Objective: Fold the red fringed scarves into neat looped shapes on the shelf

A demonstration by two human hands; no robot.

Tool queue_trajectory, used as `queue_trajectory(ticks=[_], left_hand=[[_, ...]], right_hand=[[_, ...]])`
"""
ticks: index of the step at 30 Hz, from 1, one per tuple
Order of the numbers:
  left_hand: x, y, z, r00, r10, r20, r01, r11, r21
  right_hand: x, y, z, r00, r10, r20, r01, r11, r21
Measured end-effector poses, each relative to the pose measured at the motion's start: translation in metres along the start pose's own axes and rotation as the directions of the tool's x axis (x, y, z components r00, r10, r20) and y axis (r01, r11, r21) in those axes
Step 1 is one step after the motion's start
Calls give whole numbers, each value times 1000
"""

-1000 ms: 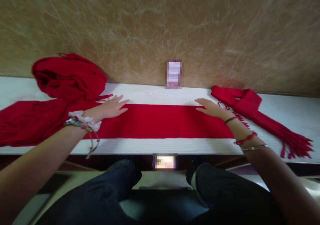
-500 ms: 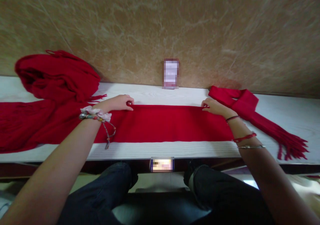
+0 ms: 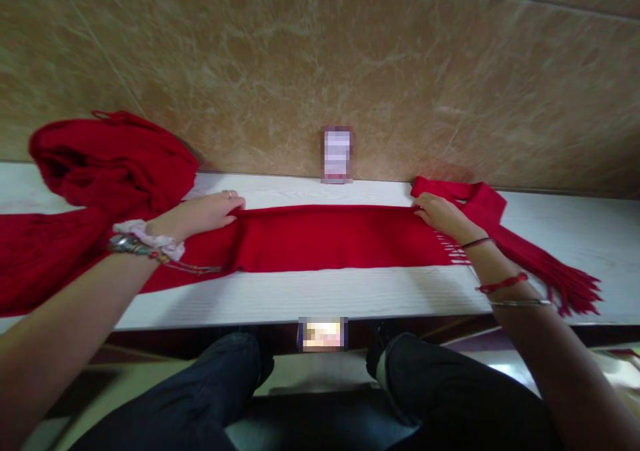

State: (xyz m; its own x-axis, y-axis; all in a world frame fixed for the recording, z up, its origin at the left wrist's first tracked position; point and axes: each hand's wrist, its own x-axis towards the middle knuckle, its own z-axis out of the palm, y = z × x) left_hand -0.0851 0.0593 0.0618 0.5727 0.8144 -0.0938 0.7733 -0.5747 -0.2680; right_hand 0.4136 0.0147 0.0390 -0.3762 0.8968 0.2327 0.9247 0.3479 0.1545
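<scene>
A red scarf (image 3: pixel 325 237) stretches across the white table between my hands, its fringe showing under my right forearm. My left hand (image 3: pixel 213 211) is closed on the scarf's far edge, left of centre. Its thumb and fingers pinch the cloth. My right hand (image 3: pixel 440 212) pinches the same far edge near the fringed end. Beyond my right hand lies a folded red scarf (image 3: pixel 530 254) with its fringe toward the lower right. Another heap of red scarves (image 3: pixel 115 164) sits at the left, with more red cloth under my left wrist.
The white table (image 3: pixel 280 297) is a long, narrow top against a brown marbled wall (image 3: pixel 250 71). A small blurred card (image 3: pixel 337 155) leans on the wall at the middle. Below the table's front edge, another blurred bright object (image 3: pixel 323 334) appears between my knees.
My left hand has moved left and my right hand slightly right, along the scarf's far edge. The scarf lies a little farther back, and its right fringe now shows.
</scene>
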Motion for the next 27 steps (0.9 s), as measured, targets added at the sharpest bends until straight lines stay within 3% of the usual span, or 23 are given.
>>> queue_trajectory(ticks=[4,9,13,16,18,21,27], left_hand=[[-23,-2,5,1000,4,-31,-5,1000,-21],[-52,-3,7,977,-163,-137,138,975,-172],[-79,21,37,991,-128,-36,120,976,-179],[-92,34,57,981,-160,-108,152,985,-77],[-93,32,59,981,-119,-153,125,992,31],[-87,19,50,991,-23,-134,46,985,168],[-70,4,40,986,-70,-152,108,960,257]], right_hand=[[-21,1,2,1000,3,-19,-1,995,98],[-63,-4,-3,985,89,-146,-47,963,265],[-105,-13,5,993,36,-115,-7,970,243],[-123,-13,16,994,-76,-75,86,988,130],[-123,-11,19,987,-141,-70,145,988,51],[-111,-11,16,976,-212,-49,209,976,-57],[-88,-14,10,972,-235,-9,235,972,-14]])
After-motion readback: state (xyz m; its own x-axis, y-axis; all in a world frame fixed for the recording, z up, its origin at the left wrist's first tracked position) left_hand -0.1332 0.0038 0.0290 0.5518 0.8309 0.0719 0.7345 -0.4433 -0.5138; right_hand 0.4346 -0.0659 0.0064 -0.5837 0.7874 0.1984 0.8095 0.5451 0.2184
